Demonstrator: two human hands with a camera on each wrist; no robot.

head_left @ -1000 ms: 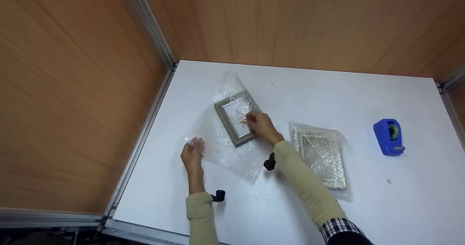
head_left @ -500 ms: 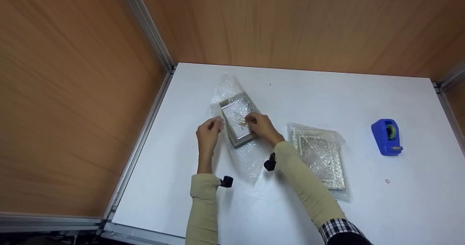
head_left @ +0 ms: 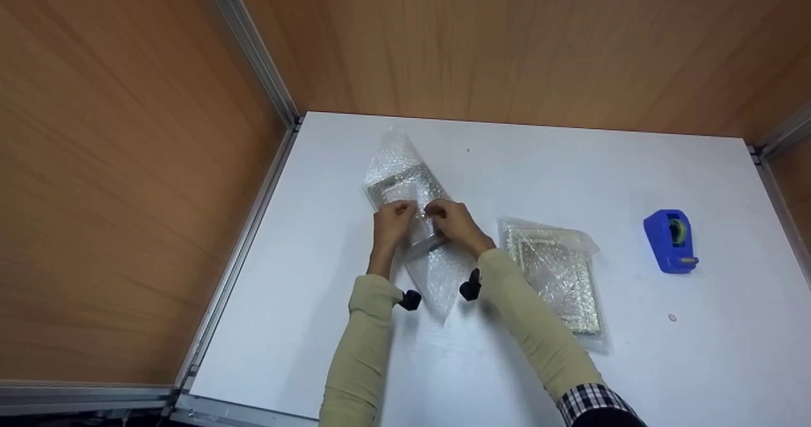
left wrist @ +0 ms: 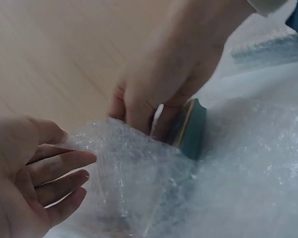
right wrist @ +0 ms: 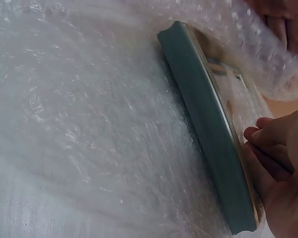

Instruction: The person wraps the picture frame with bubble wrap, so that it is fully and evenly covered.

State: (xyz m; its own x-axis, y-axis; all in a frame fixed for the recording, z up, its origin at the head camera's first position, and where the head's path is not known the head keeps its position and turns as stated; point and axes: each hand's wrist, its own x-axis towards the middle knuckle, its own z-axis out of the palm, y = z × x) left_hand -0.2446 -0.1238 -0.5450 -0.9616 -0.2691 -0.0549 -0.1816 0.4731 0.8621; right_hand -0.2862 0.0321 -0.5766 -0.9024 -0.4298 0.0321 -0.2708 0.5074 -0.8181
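A picture frame (right wrist: 203, 124) lies aslant on a sheet of bubble wrap (head_left: 393, 151), whose flaps are folded over its face from both sides. My left hand (head_left: 391, 224) pinches the edge of the left flap between thumb and forefinger, above the frame; in the left wrist view its other fingers are loosely bent. Close beside it, my right hand (head_left: 457, 224) holds the opposite flap down on the middle of the frame with bent fingertips. From the right wrist view, the frame's greenish side shows bare, with the right fingers (right wrist: 268, 134) over its face.
To the right lies a second frame (head_left: 557, 275), wrapped in bubble wrap. A blue tape dispenser (head_left: 671, 240) stands farther right, with a small clear ring-like scrap (head_left: 672, 317) in front of it. Wooden panels (head_left: 481, 47) wall the back and left of the white table (head_left: 266, 325).
My left hand has moved rightward and away from me, carrying the left flap of bubble wrap over the frame to meet the right hand. The right hand has stayed in place.
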